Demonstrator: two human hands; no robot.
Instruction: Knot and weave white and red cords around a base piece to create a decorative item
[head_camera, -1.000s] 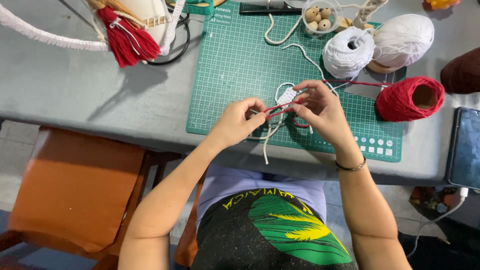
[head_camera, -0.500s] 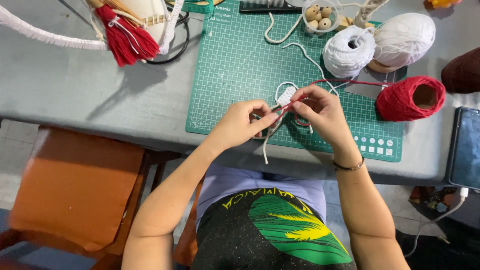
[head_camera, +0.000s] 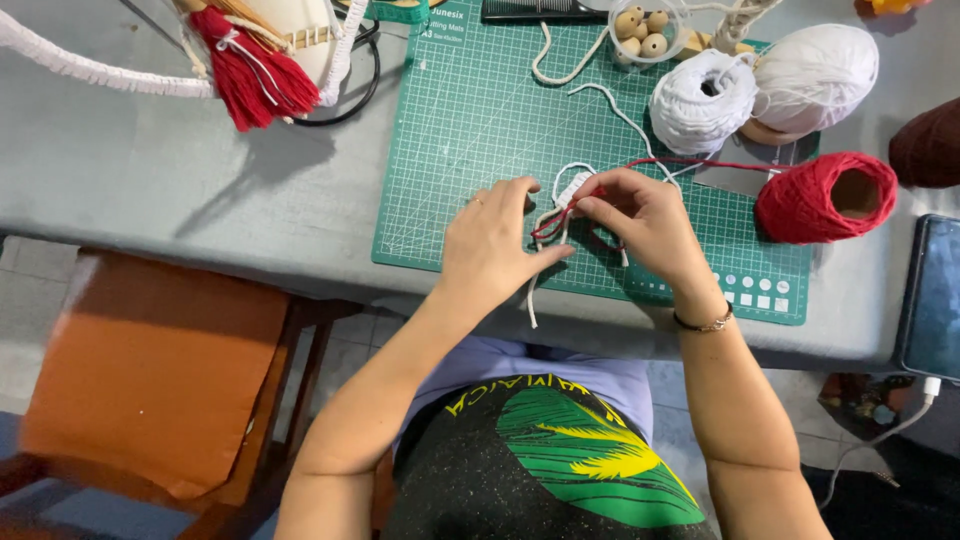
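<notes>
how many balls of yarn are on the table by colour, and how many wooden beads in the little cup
white yarn balls: 2
red yarn ball: 1
dark maroon yarn ball, partly cut off: 1
wooden beads visible in clear cup: 4
total: 8

Cord knot (head_camera: 572, 190) seemingly hidden under fingers (head_camera: 610, 205)

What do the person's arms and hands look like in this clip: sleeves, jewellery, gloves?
Both arms are bare to above the elbow, with no sleeves in view and no gloves. The left hand wears a thin ring on one finger. The right hand shows no ring; its wrist carries a slim dark bracelet with small metal links.
</notes>
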